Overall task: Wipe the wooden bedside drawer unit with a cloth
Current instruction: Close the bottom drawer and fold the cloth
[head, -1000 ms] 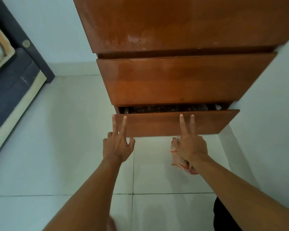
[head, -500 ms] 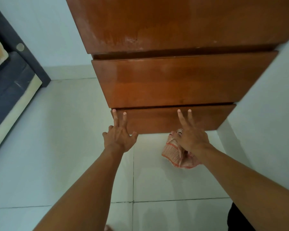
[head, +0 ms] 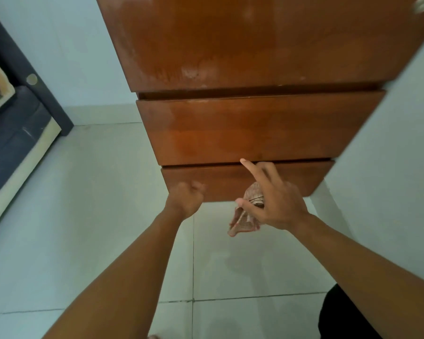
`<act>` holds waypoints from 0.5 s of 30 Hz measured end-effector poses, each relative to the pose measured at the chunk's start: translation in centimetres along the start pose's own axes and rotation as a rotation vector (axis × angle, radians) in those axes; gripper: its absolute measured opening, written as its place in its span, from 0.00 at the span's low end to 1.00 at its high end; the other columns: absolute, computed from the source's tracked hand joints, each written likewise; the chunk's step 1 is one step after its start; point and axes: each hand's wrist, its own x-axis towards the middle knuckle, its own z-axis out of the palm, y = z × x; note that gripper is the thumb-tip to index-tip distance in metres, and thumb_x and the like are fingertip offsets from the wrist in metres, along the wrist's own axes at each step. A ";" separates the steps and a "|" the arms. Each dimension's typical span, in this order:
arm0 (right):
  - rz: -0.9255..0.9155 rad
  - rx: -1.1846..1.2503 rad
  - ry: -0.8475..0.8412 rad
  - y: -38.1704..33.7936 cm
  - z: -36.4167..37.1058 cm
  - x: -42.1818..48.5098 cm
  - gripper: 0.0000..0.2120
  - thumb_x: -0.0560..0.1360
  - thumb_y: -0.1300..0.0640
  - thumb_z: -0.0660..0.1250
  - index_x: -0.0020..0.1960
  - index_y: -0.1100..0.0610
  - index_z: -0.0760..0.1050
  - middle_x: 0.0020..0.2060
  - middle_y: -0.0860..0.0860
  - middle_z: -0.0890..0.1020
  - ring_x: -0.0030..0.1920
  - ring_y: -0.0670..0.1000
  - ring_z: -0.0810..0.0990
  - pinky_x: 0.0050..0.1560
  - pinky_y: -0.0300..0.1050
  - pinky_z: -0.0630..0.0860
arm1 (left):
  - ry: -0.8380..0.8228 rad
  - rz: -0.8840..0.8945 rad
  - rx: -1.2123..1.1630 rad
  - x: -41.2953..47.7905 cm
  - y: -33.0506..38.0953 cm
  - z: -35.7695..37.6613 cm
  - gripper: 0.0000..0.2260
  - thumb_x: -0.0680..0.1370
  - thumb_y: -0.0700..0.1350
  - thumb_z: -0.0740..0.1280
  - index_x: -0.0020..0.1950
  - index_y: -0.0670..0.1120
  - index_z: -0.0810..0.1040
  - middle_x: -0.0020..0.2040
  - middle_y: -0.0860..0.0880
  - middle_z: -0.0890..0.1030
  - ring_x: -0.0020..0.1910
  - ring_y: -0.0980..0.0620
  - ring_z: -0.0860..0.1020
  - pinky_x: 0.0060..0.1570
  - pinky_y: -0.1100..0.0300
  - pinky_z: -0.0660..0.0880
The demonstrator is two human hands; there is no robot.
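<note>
Your left hand (head: 185, 199): fingers clenched, empty, before the bottom drawer (head: 294, 178) | your right hand (head: 275, 204): fingers grasping cloth (head: 242, 222) hanging beneath them, forefinger outstretched | drawer unit (head: 255, 128): just beyond both.

Views: one. Mount: the person's head, wide-angle. Station: close above and in front of the wooden drawer unit (head: 242, 45). Facing: forward and steeply down, past the drawer fronts to the tiled floor (head: 83, 216). Framing: both forearms enter from the bottom edge; left hand (head: 185, 199) and right hand (head: 274, 206), which holds the cloth (head: 242, 221), sit near centre. Left margin: bed (head: 10, 148). Right margin: wall (head: 389, 155).
</note>
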 end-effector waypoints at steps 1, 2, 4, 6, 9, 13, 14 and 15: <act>-0.022 0.001 0.034 -0.2 -0.7 0.4 0.41 0.74 0.24 0.53 0.81 0.42 0.53 0.63 0.46 0.68 0.42 0.46 0.77 0.28 0.42 0.76 | -0.185 -0.053 -0.120 0.3 1.0 -0.5 0.18 0.81 0.60 0.60 0.57 0.51 0.83 0.58 0.48 0.83 0.60 0.45 0.80 0.62 0.48 0.74; -0.027 0.011 0.066 -0.5 -1.3 0.7 0.39 0.75 0.27 0.54 0.81 0.43 0.55 0.61 0.46 0.69 0.41 0.44 0.75 0.26 0.39 0.74 | -0.359 -0.103 -0.213 0.5 2.2 -0.9 0.18 0.81 0.63 0.60 0.58 0.55 0.83 0.59 0.52 0.83 0.62 0.48 0.79 0.64 0.48 0.72; -0.021 0.039 0.116 -1.0 -2.6 1.3 0.36 0.77 0.32 0.57 0.80 0.46 0.57 0.60 0.47 0.70 0.40 0.42 0.71 0.25 0.33 0.68 | -0.602 -0.125 -0.287 0.5 4.5 -1.4 0.20 0.80 0.66 0.58 0.63 0.59 0.81 0.63 0.57 0.82 0.64 0.53 0.77 0.67 0.46 0.68; -0.024 0.061 0.123 -1.8 -4.2 1.7 0.35 0.76 0.39 0.59 0.80 0.47 0.57 0.59 0.49 0.70 0.40 0.41 0.69 0.25 0.31 0.63 | -0.666 -0.123 -0.339 -0.1 6.5 -1.9 0.19 0.80 0.63 0.60 0.67 0.58 0.78 0.64 0.56 0.82 0.65 0.53 0.77 0.70 0.45 0.68; -0.009 0.091 0.099 -3.9 -8.0 2.5 0.36 0.73 0.50 0.58 0.81 0.48 0.57 0.59 0.50 0.71 0.39 0.43 0.69 0.23 0.37 0.67 | -0.690 -0.169 -0.457 -1.9 10.0 -4.5 0.19 0.78 0.60 0.64 0.65 0.54 0.80 0.59 0.53 0.85 0.63 0.50 0.79 0.70 0.44 0.69; 0.023 0.133 0.057 -8.2 -16.4 4.5 0.38 0.70 0.55 0.57 0.80 0.49 0.58 0.59 0.51 0.71 0.38 0.50 0.74 0.23 0.47 0.73 | -0.747 -0.189 -0.380 -4.9 16.1 -11.2 0.19 0.77 0.59 0.64 0.63 0.53 0.81 0.58 0.53 0.85 0.63 0.50 0.78 0.69 0.44 0.66; 0.019 0.143 0.047 -9.3 -19.0 5.2 0.38 0.70 0.55 0.58 0.81 0.50 0.57 0.59 0.52 0.72 0.38 0.52 0.74 0.23 0.48 0.73 | -0.759 -0.197 -0.380 -5.7 17.9 -13.2 0.17 0.78 0.58 0.64 0.62 0.53 0.81 0.58 0.52 0.85 0.63 0.50 0.78 0.69 0.44 0.66; 0.010 0.152 0.040 -10.5 -21.7 6.1 0.38 0.71 0.56 0.58 0.81 0.50 0.57 0.59 0.52 0.72 0.39 0.53 0.75 0.23 0.49 0.73 | -0.772 -0.201 -0.386 -6.6 19.9 -15.3 0.16 0.79 0.57 0.63 0.61 0.52 0.81 0.58 0.52 0.84 0.63 0.49 0.78 0.70 0.45 0.67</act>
